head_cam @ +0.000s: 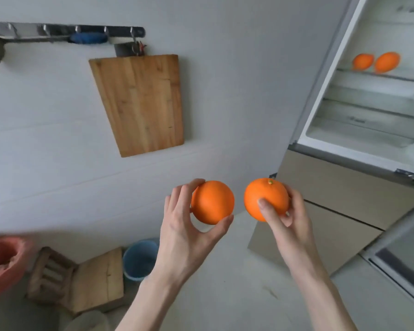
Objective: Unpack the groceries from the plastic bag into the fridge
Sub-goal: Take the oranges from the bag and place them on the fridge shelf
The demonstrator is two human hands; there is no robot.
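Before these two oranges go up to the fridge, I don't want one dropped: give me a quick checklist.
1. Left hand grips its orange: ok.
2. Right hand grips its orange: ok.
3. Fridge open: ok.
4. Room on the shelf beside the two oranges there: cannot tell, the edge of the view cuts it off.
5. Path from hands to shelf clear: ok.
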